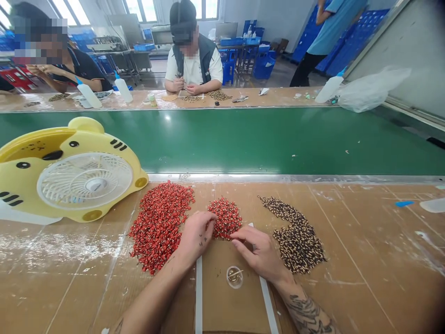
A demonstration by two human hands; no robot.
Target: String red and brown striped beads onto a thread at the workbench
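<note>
A small heap of red pieces with dark and pale tips (pixel 225 218) lies at the top of a brown board (pixel 229 311) edged with white tape. My left hand (pixel 198 232) is at the heap's left side, its fingers bent together at the pieces; what they hold, if anything, is hidden. At the heap's lower right edge, my right hand (pixel 259 253) has thumb and forefinger pinched close, and anything between them is too small to name. Below the hands sits a small clear round dish (pixel 234 277) with a thin pale stick in it.
To the left spreads a larger red pile (pixel 160 227); to the right, a curved pile of black-and-cream pieces (pixel 301 241). A yellow animal-faced fan (pixel 79 171) stands at far left. Beyond runs a green belt (pixel 243 139), with a person (pixel 194 60) seated across it and squeeze bottles (pixel 123 89).
</note>
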